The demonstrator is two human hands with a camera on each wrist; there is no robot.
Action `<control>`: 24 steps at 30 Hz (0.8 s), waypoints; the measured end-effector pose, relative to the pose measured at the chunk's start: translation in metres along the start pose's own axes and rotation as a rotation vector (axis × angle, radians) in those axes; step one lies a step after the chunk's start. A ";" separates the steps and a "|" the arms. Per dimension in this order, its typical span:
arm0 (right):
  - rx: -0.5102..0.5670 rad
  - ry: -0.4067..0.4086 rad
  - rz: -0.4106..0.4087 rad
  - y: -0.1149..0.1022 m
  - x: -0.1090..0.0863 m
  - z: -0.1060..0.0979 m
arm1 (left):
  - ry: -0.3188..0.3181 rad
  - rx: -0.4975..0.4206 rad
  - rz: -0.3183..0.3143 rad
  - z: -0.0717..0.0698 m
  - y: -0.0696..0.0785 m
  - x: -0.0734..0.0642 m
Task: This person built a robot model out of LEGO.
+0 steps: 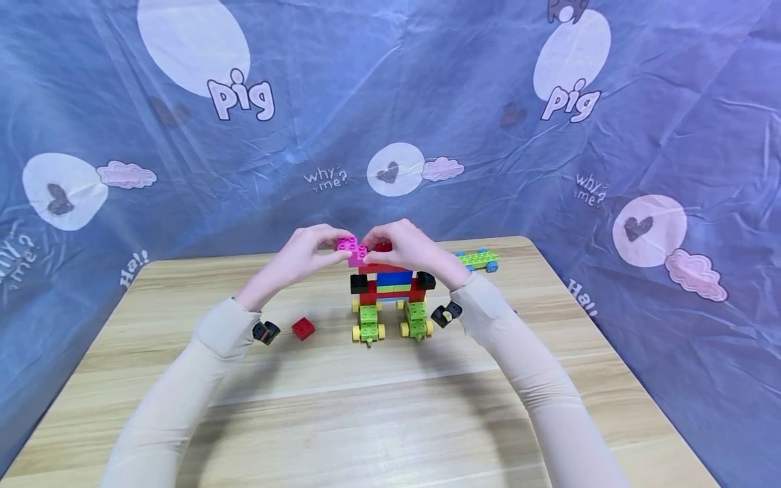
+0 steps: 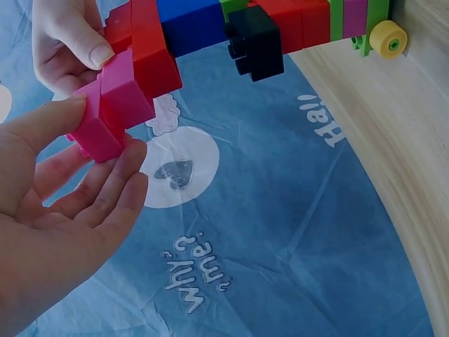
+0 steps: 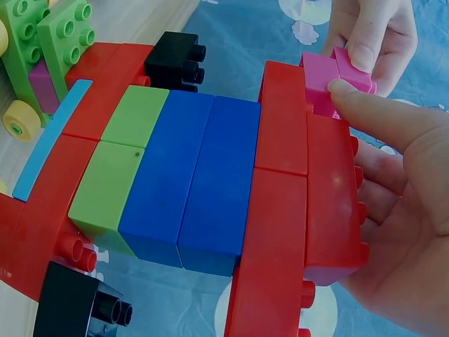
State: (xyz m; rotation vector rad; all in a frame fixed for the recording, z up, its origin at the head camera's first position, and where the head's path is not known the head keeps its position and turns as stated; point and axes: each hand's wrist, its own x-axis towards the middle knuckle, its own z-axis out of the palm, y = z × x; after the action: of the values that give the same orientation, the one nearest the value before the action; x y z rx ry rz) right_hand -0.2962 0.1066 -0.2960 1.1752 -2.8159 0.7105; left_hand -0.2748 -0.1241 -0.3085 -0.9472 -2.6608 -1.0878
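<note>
A tall toy-brick figure of red, blue, green and black bricks (image 1: 393,278) stands on the table on wheeled green bases (image 1: 369,324). At its upper left corner, two pink bricks sit stepped, the inner one (image 2: 128,88) against the red top bricks (image 3: 330,189). My left hand (image 1: 308,249) pinches the outer pink brick (image 2: 98,130), thumb on one side and fingers on the other. From the other side, my right hand (image 1: 403,242) grips the inner pink brick with its thumb on it. Its other fingers lie behind the red bricks, partly hidden.
A loose red brick (image 1: 303,329) lies on the wooden table (image 1: 366,420) left of the figure. Behind my right wrist is a green wheeled base with blue wheels (image 1: 478,259). Black blocks (image 1: 358,283) jut from the figure's sides. A blue printed cloth (image 1: 342,102) hangs behind.
</note>
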 end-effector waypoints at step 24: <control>0.038 0.109 -0.084 0.013 -0.023 -0.007 | 0.062 -0.115 -0.074 0.005 -0.013 -0.010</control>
State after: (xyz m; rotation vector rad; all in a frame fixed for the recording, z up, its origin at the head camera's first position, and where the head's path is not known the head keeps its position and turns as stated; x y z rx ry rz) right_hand -0.2900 0.1326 -0.2994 1.2119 -2.6593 0.8006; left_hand -0.2739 -0.1335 -0.3231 -0.8241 -2.6273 -1.2765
